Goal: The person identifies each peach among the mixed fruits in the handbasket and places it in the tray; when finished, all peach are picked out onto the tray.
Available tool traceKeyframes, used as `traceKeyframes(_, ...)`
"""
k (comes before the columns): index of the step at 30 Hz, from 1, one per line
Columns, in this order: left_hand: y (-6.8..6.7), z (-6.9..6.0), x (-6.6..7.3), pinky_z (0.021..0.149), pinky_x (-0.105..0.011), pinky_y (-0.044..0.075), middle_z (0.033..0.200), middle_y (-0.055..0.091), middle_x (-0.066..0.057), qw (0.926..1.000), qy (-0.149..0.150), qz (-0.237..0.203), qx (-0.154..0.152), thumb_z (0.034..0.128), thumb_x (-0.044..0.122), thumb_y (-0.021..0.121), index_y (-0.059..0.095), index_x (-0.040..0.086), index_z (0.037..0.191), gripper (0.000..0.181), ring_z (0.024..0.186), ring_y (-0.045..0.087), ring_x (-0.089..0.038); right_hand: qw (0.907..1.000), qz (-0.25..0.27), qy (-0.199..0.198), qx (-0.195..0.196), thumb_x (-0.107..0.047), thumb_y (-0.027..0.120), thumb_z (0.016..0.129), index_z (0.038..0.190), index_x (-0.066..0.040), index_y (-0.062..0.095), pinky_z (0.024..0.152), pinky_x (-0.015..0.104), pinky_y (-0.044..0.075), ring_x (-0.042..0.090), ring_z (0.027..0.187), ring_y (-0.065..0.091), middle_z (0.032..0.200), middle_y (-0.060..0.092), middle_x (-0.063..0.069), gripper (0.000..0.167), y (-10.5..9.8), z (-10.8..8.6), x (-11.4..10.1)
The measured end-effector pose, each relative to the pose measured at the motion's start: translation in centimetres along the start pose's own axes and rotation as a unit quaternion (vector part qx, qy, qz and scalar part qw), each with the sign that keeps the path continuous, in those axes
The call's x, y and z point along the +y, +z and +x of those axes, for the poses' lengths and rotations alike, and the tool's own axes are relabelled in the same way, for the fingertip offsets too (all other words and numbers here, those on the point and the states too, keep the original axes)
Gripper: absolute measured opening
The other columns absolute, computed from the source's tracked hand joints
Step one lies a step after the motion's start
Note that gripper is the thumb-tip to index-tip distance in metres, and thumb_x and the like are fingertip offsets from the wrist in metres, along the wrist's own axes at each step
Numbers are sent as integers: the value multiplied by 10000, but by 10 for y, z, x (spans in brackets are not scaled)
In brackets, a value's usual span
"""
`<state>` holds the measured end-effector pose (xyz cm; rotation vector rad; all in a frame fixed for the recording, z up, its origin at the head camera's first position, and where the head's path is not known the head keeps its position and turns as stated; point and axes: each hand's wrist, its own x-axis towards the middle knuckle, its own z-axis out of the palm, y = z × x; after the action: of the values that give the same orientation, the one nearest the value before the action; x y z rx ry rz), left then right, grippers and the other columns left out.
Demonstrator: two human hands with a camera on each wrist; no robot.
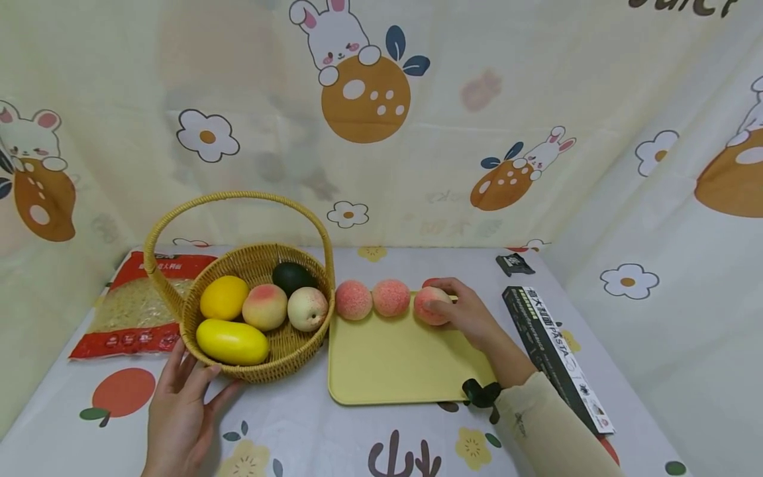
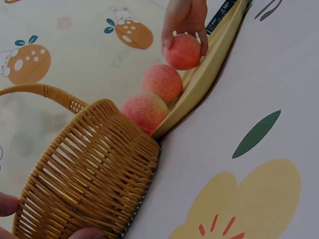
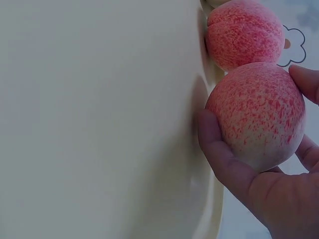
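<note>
My right hand (image 1: pixel 473 321) grips a pink speckled peach (image 1: pixel 432 305) at the back edge of the yellow tray (image 1: pixel 405 371). Two similar peaches, one in the middle (image 1: pixel 391 297) and one at the left (image 1: pixel 354 300), sit in a row beside it. In the right wrist view the thumb and fingers surround the held peach (image 3: pixel 256 117). My left hand (image 1: pixel 181 411) rests its fingers against the near left side of the wicker basket (image 1: pixel 262 375). Inside are a lemon (image 1: pixel 224 297), a long yellow fruit (image 1: pixel 232 342), two peaches (image 1: pixel 265 307) and a dark green avocado (image 1: pixel 292 277).
A red-and-clear pasta bag (image 1: pixel 134 305) lies behind and left of the basket, whose tall handle (image 1: pixel 238 196) arches up. Right of the tray lie a long black pasta box (image 1: pixel 554 358) and a small black packet (image 1: pixel 515 264). Patterned curtains (image 1: pixel 417 179) stand behind.
</note>
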<state>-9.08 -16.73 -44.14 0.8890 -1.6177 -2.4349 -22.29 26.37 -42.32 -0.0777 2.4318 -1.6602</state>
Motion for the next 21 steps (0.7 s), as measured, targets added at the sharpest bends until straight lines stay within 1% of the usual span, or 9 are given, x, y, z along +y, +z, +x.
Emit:
traceKeyframes(4, 0, 0, 0, 983, -478, 582, 1789, 122, 63, 10000, 7, -8, -11, 1071, 59, 528, 199, 553, 1629, 815, 1572, 314, -281, 9999, -109, 119, 16, -185, 684, 1010, 1490, -32, 516, 878, 475, 659, 258, 1112, 638, 1490, 520, 204, 532, 2, 5, -1)
traceKeyframes(10, -1, 0, 0, 987, -477, 581, 1791, 116, 70, 10000, -47, -2, -34, 1073, 67, 531, 194, 556, 1629, 814, 1569, 313, -276, 9996, -148, 226, -52, -182, 659, 1012, 1491, -39, 503, 893, 490, 657, 306, 1181, 608, 1522, 497, 213, 524, 4, 8, -3)
traceKeyframes(17, -1, 0, 0, 986, -479, 581, 1791, 113, 69, 10000, -20, 23, -43, 1075, 74, 533, 189, 554, 1631, 811, 1568, 315, -279, 9996, 177, 233, -42, -113, 627, 1013, 1495, -24, 490, 907, 535, 653, 318, 1188, 601, 1536, 468, 223, 509, 1, 8, -4)
traceKeyframes(21, 0, 1, 0, 993, -488, 577, 1792, 114, 67, 10000, -12, 41, -17, 1074, 79, 536, 186, 554, 1632, 812, 1568, 316, -279, 9995, 217, 236, -3, -129, 629, 1023, 1495, -27, 488, 898, 545, 653, 351, 1238, 577, 1545, 443, 233, 503, -1, 7, -4)
